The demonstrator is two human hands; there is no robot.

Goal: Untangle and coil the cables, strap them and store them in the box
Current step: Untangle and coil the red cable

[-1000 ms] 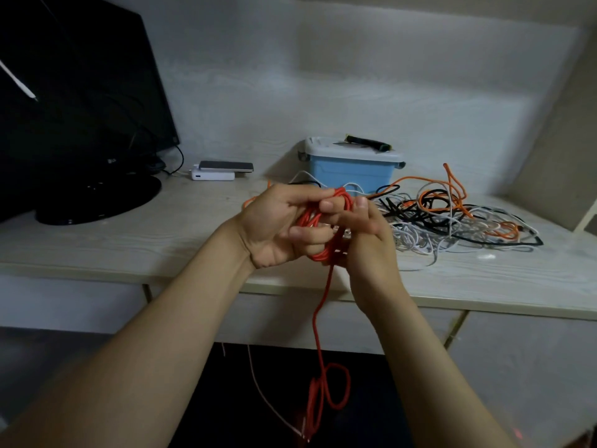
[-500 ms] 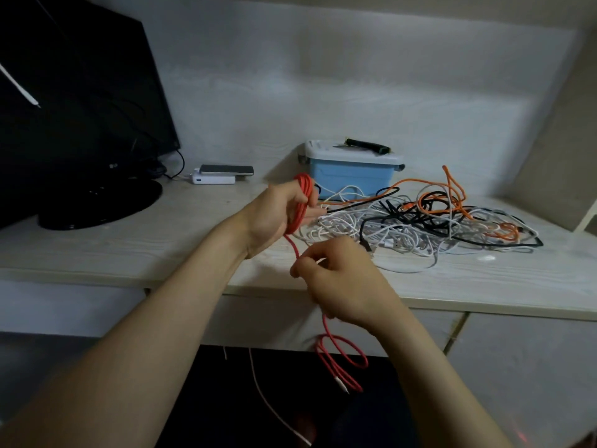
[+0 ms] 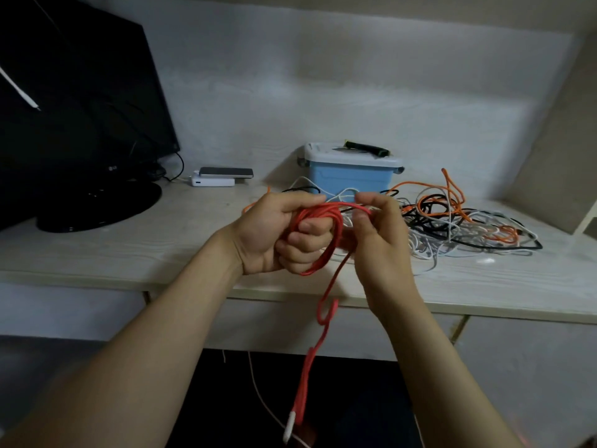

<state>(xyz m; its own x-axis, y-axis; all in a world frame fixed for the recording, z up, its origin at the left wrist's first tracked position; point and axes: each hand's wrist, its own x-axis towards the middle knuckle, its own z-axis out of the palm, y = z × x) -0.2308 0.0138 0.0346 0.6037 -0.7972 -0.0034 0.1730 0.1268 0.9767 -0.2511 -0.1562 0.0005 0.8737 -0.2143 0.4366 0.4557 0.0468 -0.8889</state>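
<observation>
My left hand [image 3: 277,236] grips a coil of red cable [image 3: 326,221] above the desk's front edge. My right hand [image 3: 376,234] pinches a strand of the same cable at the top of the coil. The loose tail of the red cable hangs down below the desk, kinked, ending in a white plug [image 3: 289,426]. A tangle of white, black and orange cables [image 3: 458,231] lies on the desk to the right. Behind my hands stands a blue box [image 3: 352,176] with a pale lid shut on it.
A black monitor [image 3: 74,101] on a round stand fills the left. A white power bank with a phone on it [image 3: 219,176] lies by the wall. A dark object [image 3: 366,147] rests on the box lid. A thin white cable dangles under the desk.
My right hand rose from below the desk edge back to the coil, laying another turn of red cable on it. The hanging tail is shorter and higher.
</observation>
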